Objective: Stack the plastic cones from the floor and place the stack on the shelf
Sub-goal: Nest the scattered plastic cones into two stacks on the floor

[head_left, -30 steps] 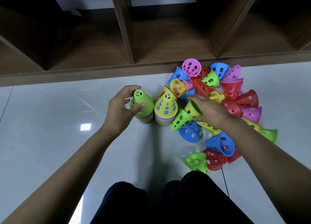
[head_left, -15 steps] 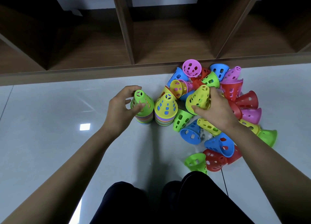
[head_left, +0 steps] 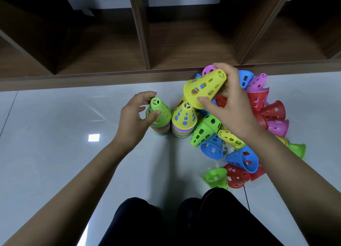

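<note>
left forearm (head_left: pixel 77 186): bare | right forearm (head_left: pixel 295 181): bare | legs: black trousers (head_left: pixel 212 220)

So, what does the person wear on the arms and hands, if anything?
Nothing that shows. The left hand and the right hand are bare: no gloves, rings, watch or bracelet. The left forearm and the right forearm are uncovered up to the frame edge, with no sleeve in view.

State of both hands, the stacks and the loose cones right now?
left hand, grips green-topped stack
right hand, holds yellow cone
yellow cone, off floor, tilted, above loose cones
green-topped stack, upright on floor
yellow-topped stack, upright on floor, untouched
loose cones, heaped on floor, unstacked
</note>
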